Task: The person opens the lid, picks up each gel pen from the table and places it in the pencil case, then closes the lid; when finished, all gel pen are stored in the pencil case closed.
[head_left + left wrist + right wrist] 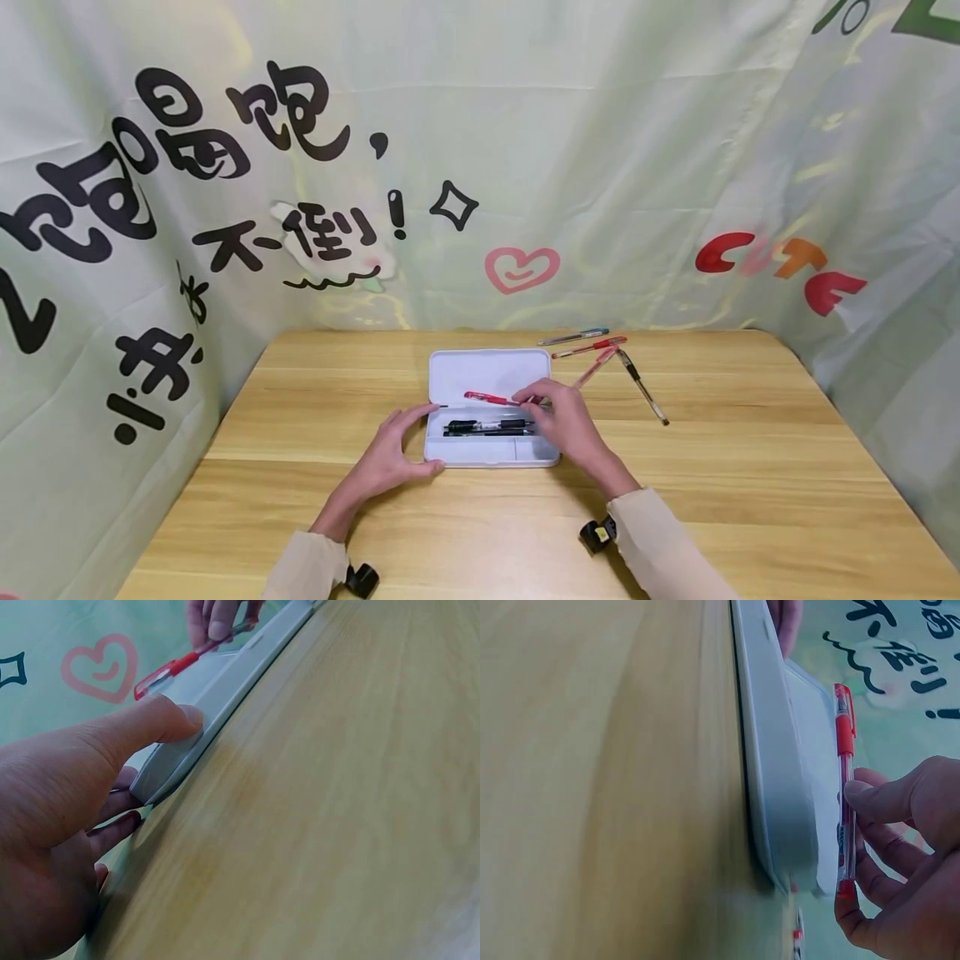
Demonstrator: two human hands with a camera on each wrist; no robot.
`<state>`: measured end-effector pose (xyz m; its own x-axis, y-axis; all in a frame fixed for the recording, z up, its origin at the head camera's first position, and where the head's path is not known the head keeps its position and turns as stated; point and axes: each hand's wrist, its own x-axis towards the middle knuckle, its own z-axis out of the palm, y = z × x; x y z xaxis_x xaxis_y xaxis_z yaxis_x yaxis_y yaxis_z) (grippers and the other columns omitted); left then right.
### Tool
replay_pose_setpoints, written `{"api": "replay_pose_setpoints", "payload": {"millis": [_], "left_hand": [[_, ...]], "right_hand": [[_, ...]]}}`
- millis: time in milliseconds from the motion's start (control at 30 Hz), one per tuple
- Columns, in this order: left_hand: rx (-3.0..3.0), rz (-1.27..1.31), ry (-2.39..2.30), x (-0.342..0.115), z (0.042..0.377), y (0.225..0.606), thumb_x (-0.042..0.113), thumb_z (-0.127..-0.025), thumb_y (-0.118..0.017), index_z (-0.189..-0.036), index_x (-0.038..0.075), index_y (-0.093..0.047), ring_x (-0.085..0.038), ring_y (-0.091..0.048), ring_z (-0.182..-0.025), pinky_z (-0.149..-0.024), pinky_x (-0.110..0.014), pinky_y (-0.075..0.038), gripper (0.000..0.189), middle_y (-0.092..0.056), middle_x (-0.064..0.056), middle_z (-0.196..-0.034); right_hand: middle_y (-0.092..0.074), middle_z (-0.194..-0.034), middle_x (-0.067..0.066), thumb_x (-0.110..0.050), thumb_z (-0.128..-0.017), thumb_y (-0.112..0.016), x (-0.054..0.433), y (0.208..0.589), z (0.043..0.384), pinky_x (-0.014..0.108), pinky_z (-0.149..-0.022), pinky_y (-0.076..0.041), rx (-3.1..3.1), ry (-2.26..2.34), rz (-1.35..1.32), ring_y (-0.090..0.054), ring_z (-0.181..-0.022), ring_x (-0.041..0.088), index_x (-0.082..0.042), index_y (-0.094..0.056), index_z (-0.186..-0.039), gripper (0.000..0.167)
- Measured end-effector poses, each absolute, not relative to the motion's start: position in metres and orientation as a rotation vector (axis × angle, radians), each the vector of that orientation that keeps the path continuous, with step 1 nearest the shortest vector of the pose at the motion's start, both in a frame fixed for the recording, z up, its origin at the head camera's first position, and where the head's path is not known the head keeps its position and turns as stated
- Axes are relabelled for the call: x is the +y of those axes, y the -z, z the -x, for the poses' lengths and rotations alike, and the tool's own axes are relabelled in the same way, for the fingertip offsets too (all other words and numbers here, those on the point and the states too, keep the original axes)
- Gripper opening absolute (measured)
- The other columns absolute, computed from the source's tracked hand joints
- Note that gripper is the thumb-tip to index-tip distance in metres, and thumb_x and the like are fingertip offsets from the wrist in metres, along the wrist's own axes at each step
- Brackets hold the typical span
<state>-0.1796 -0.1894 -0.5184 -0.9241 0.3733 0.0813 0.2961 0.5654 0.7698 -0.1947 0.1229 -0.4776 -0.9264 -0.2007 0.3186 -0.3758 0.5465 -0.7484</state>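
Filling the far side of the room, a pale green printed cloth [615,158] rises behind a wood-grained table [765,467]. Two arms in cream sleeves [667,542] reach in from the near edge.

Between them sits a white pencil case [461,454], opened flat, with smooth plain walls, rounded corners and a shallow lid [487,372] laid back on the far side. Its tray has one long slot at the rear and, in front, a long section beside a short one at the right.

The left hand [390,454] braces the case's left end, thumb at the front corner, forefinger up by the hinge, the gap between them wide enough to span the tray. The right hand [562,421] has its thumb and fingertips closed tightly on a red pen [487,398].

That pen is held over the hinge line, cap pointing left: glossy red cap with a clip, clear barrel showing red inside, dark printing, red tip at the other end. Below it, black pens [487,427] with clear sections lie side by side in the long slot.

Behind the right hand, four more are scattered on the wood: blue-capped pen [573,337], red-capped pen [588,347], pinkish pen [596,367] and black-capped pen [642,387].
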Motion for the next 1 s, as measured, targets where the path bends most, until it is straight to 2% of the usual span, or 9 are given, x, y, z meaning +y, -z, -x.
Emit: {"api": "replay_pose_setpoints", "payload": {"millis": [67, 300, 600, 867, 1000], "left_hand": [[2.7, -0.582, -1.3, -0.189, 0.18, 0.518, 0.042, -0.074, -0.089, -0.15, 0.023, -0.051, -0.051, -0.025, -0.146, -0.115, -0.073, -0.018, 0.088, -0.047, -0.009, -0.156], [2.714, -0.623, -1.29, -0.189, 0.183, 0.52, 0.041, -0.073, -0.09, -0.151, 0.021, -0.05, -0.048, -0.028, -0.147, -0.119, -0.069, -0.013, 0.089, -0.047, -0.01, -0.156], [2.711, -0.623, -1.286, -0.189, 0.183, 0.52, 0.04, -0.073, -0.09, -0.151, 0.021, -0.051, -0.047, -0.03, -0.146, -0.119, -0.069, -0.013, 0.089, -0.048, -0.01, -0.155], [2.701, -0.585, -1.283, -0.189, 0.182, 0.518, 0.042, -0.073, -0.09, -0.151, 0.022, -0.051, -0.049, -0.025, -0.147, -0.117, -0.071, -0.014, 0.089, -0.047, -0.009, -0.156], [2.696, -0.581, -1.281, -0.189, 0.181, 0.518, 0.042, -0.074, -0.089, -0.151, 0.022, -0.05, -0.049, -0.025, -0.147, -0.118, -0.07, -0.014, 0.089, -0.047, -0.009, -0.156]], "right_hand": [[-0.076, -0.096, 0.001, 0.009, -0.088, -0.074, 0.118, 0.478, 0.195, 0.036, -0.081, -0.059, -2.597, -1.305, -0.502, -0.07, -0.094, 0.019, -0.009, -0.08, -0.095, 0.02], [-0.075, -0.093, -0.001, 0.007, -0.088, -0.075, 0.104, 0.48, 0.195, 0.037, -0.078, -0.059, -2.667, -1.232, -0.466, -0.07, -0.089, 0.017, -0.011, -0.08, -0.09, 0.02], [-0.076, -0.09, 0.002, 0.007, -0.086, -0.077, 0.091, 0.482, 0.196, 0.041, -0.079, -0.059, -2.7, -1.146, -0.496, -0.071, -0.088, 0.02, -0.008, -0.081, -0.089, 0.016], [-0.075, -0.1, 0.004, 0.006, -0.089, -0.075, 0.095, 0.482, 0.193, 0.041, -0.086, -0.059, -2.684, -1.274, -0.464, -0.07, -0.096, 0.021, -0.006, -0.079, -0.099, 0.017], [-0.074, -0.105, 0.004, 0.004, -0.09, -0.075, 0.103, 0.478, 0.189, 0.039, -0.084, -0.06, -2.656, -1.319, -0.45, -0.069, -0.096, 0.019, -0.007, -0.078, -0.105, 0.019]]}}
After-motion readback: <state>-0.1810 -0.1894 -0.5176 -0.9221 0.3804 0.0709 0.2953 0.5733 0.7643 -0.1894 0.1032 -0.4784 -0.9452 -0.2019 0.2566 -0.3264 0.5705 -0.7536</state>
